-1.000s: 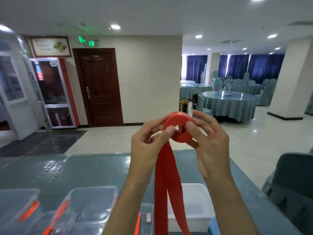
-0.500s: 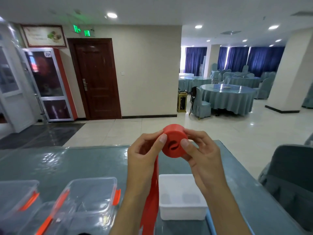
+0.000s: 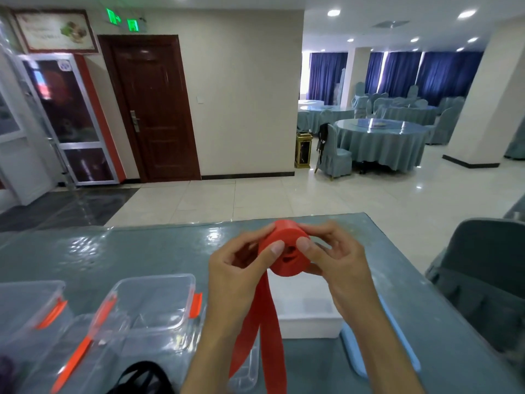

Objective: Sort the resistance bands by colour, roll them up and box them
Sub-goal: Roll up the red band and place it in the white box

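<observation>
Red flat rubber resistance band (image 3: 287, 251) is sitting half rolled, both hands' fingers (image 3: 274, 247) pinching its coil. Its tail is hanging toward 6 o'clock, unrolled; boxing is waiting.

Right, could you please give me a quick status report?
Both hands, left and right, pinching red band roll. Tail hanging unrolled. White box below, nothing blocking.

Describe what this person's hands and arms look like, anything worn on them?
Both the left hand and the right hand are bare: no gloves, rings, watch or bracelet show. Both forearms are uncovered right down to the bottom edge of the picture, so no sleeves come into view. The fingers have short, plain nails with no polish that shows.
</observation>
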`<state>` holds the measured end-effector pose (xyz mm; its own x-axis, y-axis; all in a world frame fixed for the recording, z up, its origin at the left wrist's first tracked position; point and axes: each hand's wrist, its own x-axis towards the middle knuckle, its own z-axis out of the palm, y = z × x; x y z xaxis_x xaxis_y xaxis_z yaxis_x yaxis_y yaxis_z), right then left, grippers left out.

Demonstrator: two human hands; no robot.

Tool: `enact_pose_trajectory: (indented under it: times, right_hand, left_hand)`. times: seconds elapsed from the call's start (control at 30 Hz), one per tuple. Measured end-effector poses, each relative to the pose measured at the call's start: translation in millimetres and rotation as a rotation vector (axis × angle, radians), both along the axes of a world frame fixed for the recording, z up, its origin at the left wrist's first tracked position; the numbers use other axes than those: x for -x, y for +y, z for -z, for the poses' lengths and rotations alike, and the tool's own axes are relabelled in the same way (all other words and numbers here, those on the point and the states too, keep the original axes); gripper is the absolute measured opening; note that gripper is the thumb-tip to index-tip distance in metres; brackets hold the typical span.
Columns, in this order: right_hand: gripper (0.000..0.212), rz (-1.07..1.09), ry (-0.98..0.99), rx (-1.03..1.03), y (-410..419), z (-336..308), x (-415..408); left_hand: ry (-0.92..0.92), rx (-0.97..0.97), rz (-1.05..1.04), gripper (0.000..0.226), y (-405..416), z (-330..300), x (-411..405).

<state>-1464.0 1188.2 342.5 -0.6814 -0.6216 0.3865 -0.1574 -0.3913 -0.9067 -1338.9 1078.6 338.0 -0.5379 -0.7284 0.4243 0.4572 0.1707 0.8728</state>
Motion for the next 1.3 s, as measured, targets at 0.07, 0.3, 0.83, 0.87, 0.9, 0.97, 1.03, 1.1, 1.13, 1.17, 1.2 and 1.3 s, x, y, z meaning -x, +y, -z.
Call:
enact_pose_trajectory:
  times: [0.07,0.3,0.83,0.87,0.9,0.97,1.03,1.1,1.13,1.17,1.2,1.3]
  right_hand:
    - [0.021,-0.066,0.022,-0.033,4,2,2]
    - [0.042,-0.047,0.141,0.013,16,1,1]
    - [0.039,-0.054,0.038,-0.075,23,22,14]
    - [0.042,-0.068,0.033,-0.059,24,21,14]
    - [0.048,-0.085,0.028,-0.048,24,21,14]
    - [0.060,-0.124,0.003,-0.076,24,19,15]
    - [0.056,-0.162,0.014,-0.139,24,16,17]
    - [0.039,-0.143,0.050,-0.168,24,16,19]
    - [0.034,-0.120,0.048,-0.165,24,17,20]
    - [0.033,-0.105,0.047,-0.163,25,17,21]
    - [0.035,-0.106,0.067,-0.175,26,17,22]
    - [0.051,-0.200,0.187,-0.252,35,13,25]
  left_hand:
    - [0.018,0.004,-0.022,0.028,2,5,-3]
    - [-0.049,0.116,-0.067,0.025,5,10,-4]
    - [-0.007,0.042,-0.019,0.037,3,31,-4]
    - [0.020,0.015,-0.034,0.034,6,33,0]
    - [0.041,-0.019,-0.041,0.033,8,35,3]
    - [0.063,-0.082,-0.043,0.032,9,38,6]
    - [0.054,-0.095,-0.035,0.031,6,40,4]
    - [0.024,-0.064,-0.006,0.032,3,41,2]
    - [0.009,-0.054,0.016,0.035,3,40,2]
    - [-0.005,-0.054,0.036,0.037,3,39,1]
    - [-0.014,-0.062,0.053,0.039,3,38,1]
    - [-0.022,-0.078,0.071,0.045,4,37,0]
